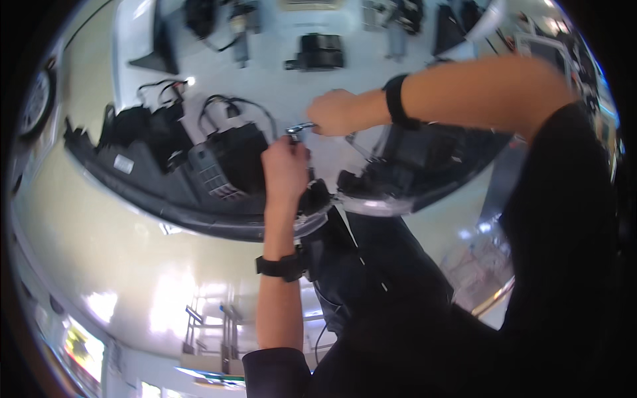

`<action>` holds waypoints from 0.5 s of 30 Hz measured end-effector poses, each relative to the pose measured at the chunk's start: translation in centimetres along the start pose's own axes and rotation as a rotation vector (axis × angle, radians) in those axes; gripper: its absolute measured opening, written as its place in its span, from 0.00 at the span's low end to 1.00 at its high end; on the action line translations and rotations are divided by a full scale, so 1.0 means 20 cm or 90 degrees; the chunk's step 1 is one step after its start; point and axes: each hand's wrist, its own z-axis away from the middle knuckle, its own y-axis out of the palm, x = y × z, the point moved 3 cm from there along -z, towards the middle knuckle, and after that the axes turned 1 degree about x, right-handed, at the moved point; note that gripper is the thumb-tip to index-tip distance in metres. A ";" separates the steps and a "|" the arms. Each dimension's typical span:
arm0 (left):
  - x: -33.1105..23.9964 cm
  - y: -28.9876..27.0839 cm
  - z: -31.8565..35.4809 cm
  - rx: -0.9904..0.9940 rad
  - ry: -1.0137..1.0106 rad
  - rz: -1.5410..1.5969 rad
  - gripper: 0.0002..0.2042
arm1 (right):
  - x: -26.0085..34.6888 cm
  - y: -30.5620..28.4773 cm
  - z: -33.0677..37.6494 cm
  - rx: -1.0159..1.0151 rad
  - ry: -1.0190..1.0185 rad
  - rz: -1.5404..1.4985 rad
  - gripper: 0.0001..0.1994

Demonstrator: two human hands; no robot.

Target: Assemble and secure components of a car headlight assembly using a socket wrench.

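My right hand (334, 113) is closed round the handle of a shiny ratchet wrench (300, 127) and comes in from the right, above the table. Just below the wrench's head, my left hand (286, 169) has its fingers closed at the tool's lower end; what they pinch there is partly hidden. Close by on the left lies a large curved black assembly (179, 179), like a car headlamp, with a black box-shaped module (239, 156) and loose cables (232, 103) beside my left hand. A second dark headlamp-like assembly (424, 152) with a clear edge lies under my right forearm.
The pale table (265, 83) bears a small black module (320, 52) in the middle. Dark parts and tools (239, 30) stand along its far side, with a dark angled panel (156, 43) at far left. A wheel (38, 99) shows at the left rim.
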 end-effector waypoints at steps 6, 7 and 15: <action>0.11 0.15 0.03 -0.130 -0.054 -0.061 0.06 | -0.04 0.54 -0.59 -0.187 -0.417 -0.449 0.02; 0.05 0.17 0.03 -0.100 -0.058 -0.037 0.06 | -0.10 0.52 -0.50 -0.093 -0.322 -0.298 0.04; 0.07 0.06 0.04 0.053 -0.081 0.141 0.07 | 0.01 0.02 0.05 0.333 0.021 -0.218 0.16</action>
